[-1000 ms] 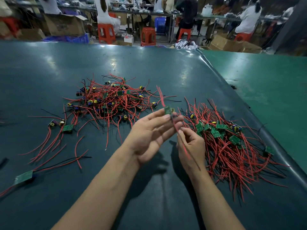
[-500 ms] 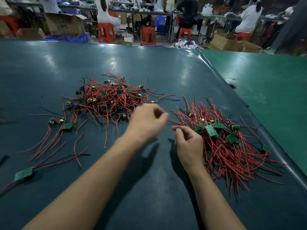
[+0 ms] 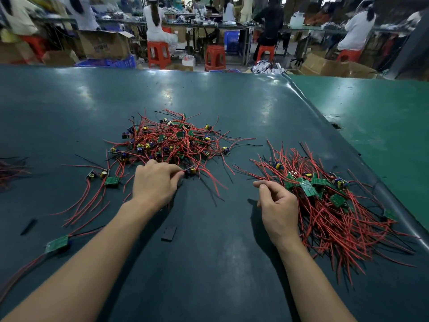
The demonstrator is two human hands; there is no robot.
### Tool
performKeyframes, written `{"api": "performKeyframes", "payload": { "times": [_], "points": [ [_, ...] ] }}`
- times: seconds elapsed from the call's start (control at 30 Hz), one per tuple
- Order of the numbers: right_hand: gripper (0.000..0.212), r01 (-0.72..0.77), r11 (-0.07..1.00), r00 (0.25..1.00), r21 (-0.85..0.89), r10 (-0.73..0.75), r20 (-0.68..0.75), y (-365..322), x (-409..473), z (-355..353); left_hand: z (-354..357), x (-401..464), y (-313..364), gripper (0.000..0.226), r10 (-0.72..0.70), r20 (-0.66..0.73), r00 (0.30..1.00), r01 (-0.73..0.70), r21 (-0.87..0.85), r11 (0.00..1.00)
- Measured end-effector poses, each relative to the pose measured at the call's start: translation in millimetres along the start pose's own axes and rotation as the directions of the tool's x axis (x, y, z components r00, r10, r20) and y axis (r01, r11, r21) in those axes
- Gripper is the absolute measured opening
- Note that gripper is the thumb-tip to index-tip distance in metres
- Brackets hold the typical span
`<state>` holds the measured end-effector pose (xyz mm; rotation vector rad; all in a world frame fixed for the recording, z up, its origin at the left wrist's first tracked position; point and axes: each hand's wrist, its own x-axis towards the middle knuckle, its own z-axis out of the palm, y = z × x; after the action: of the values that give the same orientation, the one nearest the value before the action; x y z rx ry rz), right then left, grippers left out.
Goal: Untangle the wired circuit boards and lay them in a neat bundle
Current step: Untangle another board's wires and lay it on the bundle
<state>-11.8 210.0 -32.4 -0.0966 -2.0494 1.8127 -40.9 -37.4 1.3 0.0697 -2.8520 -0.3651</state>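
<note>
Step in hand, as judged: selecting the next wired board from the tangled pile [image 3: 171,140], which lies at centre on the dark mat [image 3: 209,263]. The sorted bundle [image 3: 334,205] lies to the right, its red leads running roughly parallel toward the near side, green boards gathered at its far end.

Left hand [image 3: 155,184]: fingers curled down at the near edge of the tangled pile, fingertips closing on a small board [image 3: 191,171] with a yellow component. Contact appears made; whether the board is lifted cannot be told.

Right hand [image 3: 277,205]: fingers loosely curled, resting just beside the left edge of the sorted bundle. Nothing visibly held; thumb and forefinger are near together.

Several stray boards [image 3: 111,181] with leads lie apart at the left.

Next move, as judged: draw the board clear without dragging neighbouring leads, straighten its wires, and lay it aligned with the sorted bundle. Snagging is the likely risk.
</note>
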Motion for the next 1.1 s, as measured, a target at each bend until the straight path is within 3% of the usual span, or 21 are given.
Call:
{"api": "performKeyframes", "payload": {
  "times": [0.1, 0.2, 0.3, 0.43, 0.5, 0.57, 0.63, 0.67, 0.7, 0.73, 0.8, 0.83, 0.9, 0.93, 1.03, 1.1],
  "points": [
    [0.030, 0.005, 1.000, 1.000, -0.018, -0.005, 0.000, 1, 1, -1, 0, -11, 9, 0.017, 0.024, -0.221, 0.975, -0.020, 0.020, 1.000],
    [0.021, 0.133, 0.979, 0.990, -0.157, -0.126, 0.057, 0, -1, 1, -5, -25, 23, 0.013, -0.001, -0.450, 0.893, -0.070, -0.143, 0.987],
    [0.011, 0.347, 0.883, 0.921, -0.315, -0.257, 0.293, 1, -7, 7, -9, -42, 44, 0.017, -0.007, -0.463, 0.886, -0.240, -0.474, 0.847],
    [0.037, 0.293, 0.890, 0.921, -0.349, -0.164, 0.353, 2, -6, 9, -10, -60, 67, 0.013, -0.058, -0.406, 0.912, -0.243, -0.648, 0.721],
    [0.043, 0.257, 0.922, 0.940, -0.289, -0.170, 0.295, 1, -7, 8, -10, -60, 76, 0.012, -0.151, -0.223, 0.963, -0.112, -0.841, 0.530],
    [0.045, 0.337, 0.908, 0.940, -0.251, -0.308, 0.148, -2, -11, 7, -10, -51, 82, 0.013, -0.290, 0.051, 0.956, 0.110, -0.976, 0.190],
    [0.034, 0.560, 0.774, 0.820, -0.298, -0.568, 0.065, -5, -17, 5, -9, -42, 85, 0.017, -0.285, 0.305, 0.909, 0.259, -0.948, -0.186],
    [0.029, 0.642, 0.694, 0.753, -0.325, -0.651, 0.097, -4, -18, 5, -7, -41, 86, 0.017, -0.228, 0.379, 0.897, 0.307, -0.905, -0.295],
    [0.028, 0.680, 0.650, 0.722, -0.339, -0.675, 0.153, -4, -18, 6, -5, -41, 88, 0.017, -0.164, 0.422, 0.891, 0.350, -0.872, -0.343],
    [0.033, 0.673, 0.650, 0.734, -0.352, -0.648, 0.206, -4, -17, 7, 0, -44, 91, 0.016, -0.109, 0.447, 0.888, 0.387, -0.853, -0.350],
    [0.044, 0.601, 0.708, 0.799, -0.372, -0.543, 0.257, -5, -14, 7, 11, -55, 96, 0.016, -0.049, 0.443, 0.895, 0.420, -0.875, -0.241],
    [0.045, 0.579, 0.727, 0.815, -0.370, -0.509, 0.275, -6, -15, 7, 18, -60, 95, 0.018, -0.032, 0.382, 0.924, 0.377, -0.921, -0.101],
    [0.041, 0.574, 0.720, 0.818, -0.391, -0.479, 0.319, -6, -16, 8, 27, -63, 91, 0.029, 0.072, 0.180, 0.981, 0.158, -0.957, 0.244],
    [0.037, 0.577, 0.717, 0.815, -0.391, -0.477, 0.329, -5, -16, 8, 29, -64, 89, 0.035, 0.140, 0.113, 0.984, 0.058, -0.935, 0.350],
    [0.026, 0.533, 0.792, 0.841, -0.298, -0.457, 0.289, -2, -14, 8, 30, -66, 88, 0.023, 0.149, 0.067, 0.987, 0.002, -0.916, 0.401],
    [0.010, 0.398, 0.895, 0.905, -0.200, -0.347, 0.246, -3, -14, 7, 33, -67, 89, 0.005, 0.019, 0.109, 0.994, 0.097, -0.943, 0.318]
  ]
}}
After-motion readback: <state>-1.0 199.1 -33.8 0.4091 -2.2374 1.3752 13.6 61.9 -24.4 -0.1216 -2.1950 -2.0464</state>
